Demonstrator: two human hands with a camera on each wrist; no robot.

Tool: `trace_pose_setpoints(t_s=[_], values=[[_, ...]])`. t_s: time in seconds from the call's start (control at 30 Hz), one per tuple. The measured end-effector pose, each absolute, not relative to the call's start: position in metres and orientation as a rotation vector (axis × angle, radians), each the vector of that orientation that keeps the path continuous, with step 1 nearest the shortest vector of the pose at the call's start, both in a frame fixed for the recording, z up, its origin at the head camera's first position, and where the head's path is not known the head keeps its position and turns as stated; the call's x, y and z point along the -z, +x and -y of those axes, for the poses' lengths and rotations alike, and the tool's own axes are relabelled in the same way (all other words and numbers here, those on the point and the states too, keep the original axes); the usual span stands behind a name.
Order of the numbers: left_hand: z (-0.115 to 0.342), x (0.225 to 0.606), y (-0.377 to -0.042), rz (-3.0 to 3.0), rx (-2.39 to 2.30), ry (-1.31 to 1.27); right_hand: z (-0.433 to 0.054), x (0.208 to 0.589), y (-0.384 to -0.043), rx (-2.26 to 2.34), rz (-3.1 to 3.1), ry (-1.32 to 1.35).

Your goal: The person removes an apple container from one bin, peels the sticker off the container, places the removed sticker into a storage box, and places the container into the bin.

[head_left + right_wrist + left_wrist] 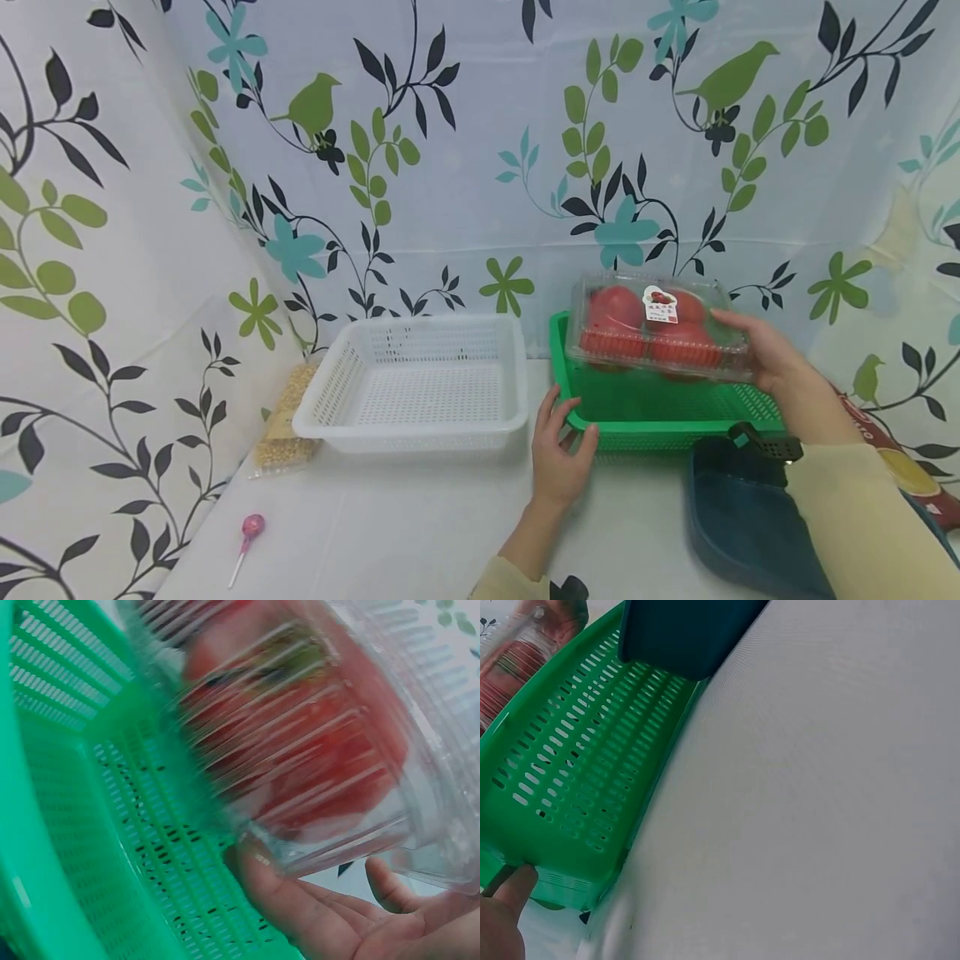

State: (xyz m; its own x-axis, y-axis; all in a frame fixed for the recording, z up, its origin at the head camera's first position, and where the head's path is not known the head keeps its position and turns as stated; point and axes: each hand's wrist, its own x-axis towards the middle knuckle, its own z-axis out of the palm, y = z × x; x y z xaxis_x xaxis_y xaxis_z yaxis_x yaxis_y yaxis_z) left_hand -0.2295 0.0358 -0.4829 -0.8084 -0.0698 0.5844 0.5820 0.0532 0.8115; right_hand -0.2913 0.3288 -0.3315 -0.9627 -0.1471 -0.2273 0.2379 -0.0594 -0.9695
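A clear plastic box of tomatoes with a white label is tilted above the green basket. My right hand grips the box by its right end. From the right wrist view, the thumb and fingers of the right hand hold the end of the tomato box, and ribbed plastic covers the red fruit. At the basket's near left corner, my left hand touches the rim with relaxed fingers. The left wrist view shows one digit of it against the basket's corner.
Left of the green basket stands a white basket. A bag of yellow grains leans by it, and a pink lollipop lies nearer. A dark blue bin is at the front right, beside a red packet.
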Motion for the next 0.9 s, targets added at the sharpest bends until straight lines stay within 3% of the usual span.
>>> trace_pose_setpoints(t_s=[0.57,0.9], values=[[-0.017,0.468,-0.223,1.975,1.906,-0.511,-0.289,0.319,-0.252,2.138,-1.992,-0.006],[0.009,0.448,-0.199,2.047,2.092,-0.516,-0.261,0.315,-0.233,2.064,-2.068,-0.042]])
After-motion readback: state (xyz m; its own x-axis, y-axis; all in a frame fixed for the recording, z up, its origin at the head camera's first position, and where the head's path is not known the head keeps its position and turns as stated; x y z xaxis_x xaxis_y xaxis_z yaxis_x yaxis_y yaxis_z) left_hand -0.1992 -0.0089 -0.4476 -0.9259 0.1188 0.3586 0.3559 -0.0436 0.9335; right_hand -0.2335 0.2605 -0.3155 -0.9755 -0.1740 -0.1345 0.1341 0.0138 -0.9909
